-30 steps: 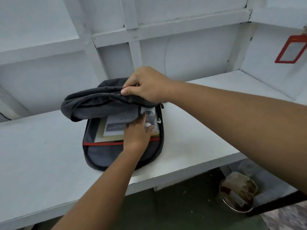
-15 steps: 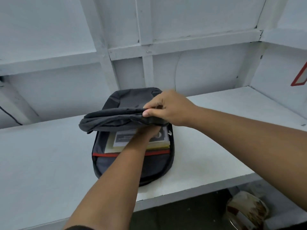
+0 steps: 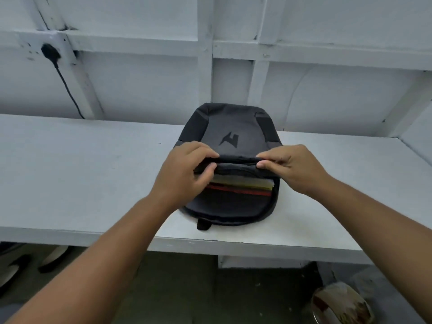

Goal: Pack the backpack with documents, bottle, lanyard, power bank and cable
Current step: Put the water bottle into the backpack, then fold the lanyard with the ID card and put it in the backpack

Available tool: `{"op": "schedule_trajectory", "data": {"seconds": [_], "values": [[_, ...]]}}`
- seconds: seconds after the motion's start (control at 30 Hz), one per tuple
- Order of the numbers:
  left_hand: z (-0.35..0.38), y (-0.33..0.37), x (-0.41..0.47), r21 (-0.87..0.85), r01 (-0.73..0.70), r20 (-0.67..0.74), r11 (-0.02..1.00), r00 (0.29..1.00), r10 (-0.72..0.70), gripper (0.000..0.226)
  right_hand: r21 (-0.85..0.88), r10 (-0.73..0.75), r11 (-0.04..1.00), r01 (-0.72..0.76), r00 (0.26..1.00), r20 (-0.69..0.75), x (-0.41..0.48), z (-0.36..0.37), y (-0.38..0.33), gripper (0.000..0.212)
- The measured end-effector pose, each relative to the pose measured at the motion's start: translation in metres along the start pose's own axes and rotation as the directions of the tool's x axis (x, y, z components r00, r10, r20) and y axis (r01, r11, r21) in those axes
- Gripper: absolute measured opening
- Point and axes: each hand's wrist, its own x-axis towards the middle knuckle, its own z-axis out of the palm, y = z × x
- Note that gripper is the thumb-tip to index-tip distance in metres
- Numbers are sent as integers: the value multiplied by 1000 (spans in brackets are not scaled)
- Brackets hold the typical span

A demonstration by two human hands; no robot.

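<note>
grey backpack (image 3: pixel 233 136) lying near surface (image 3: pixel 81 171) front edge | documents (image 3: pixel 245 183) showing inside | left hand (image 3: pixel 184 176) and right hand (image 3: pixel 289 169) fingers pinching its flap

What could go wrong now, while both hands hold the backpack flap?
1. The documents lie just under the flap that the left hand and right hand pinch; closing it may bend their edges.
2. The backpack lies near the table front edge; a pull may slide it off.

A plain storeroom or workroom: a white-painted wooden bench (image 3: pixel 70 178) against a white timber-framed wall (image 3: pixel 145 85), with a black wall plug (image 3: pixel 50 52).
</note>
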Motion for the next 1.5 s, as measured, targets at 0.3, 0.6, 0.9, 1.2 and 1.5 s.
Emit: {"op": "schedule_trajectory", "data": {"seconds": [0.3,0.6,0.9,1.2,1.5], "values": [[33,-20,-105,57,98,415,994,903,-113,41,-155,22,988,-1,990,138,-103,89,8,46],[-24,-14,25,-217,466,96,858,885,-456,56,257,284,941,-219,926,-251,9,-7,-39,51],[7,7,42,-244,376,139,894,926,-352,55,231,309,938,-258,926,-217,2,-11,-29,50],[142,140,147,-378,217,201,900,968,-149,50,206,403,914,-348,832,-381,-56,-149,68,48],[278,344,231,-629,4,271,777,938,214,51,118,529,784,-609,556,-641,-199,-314,142,46]]}}
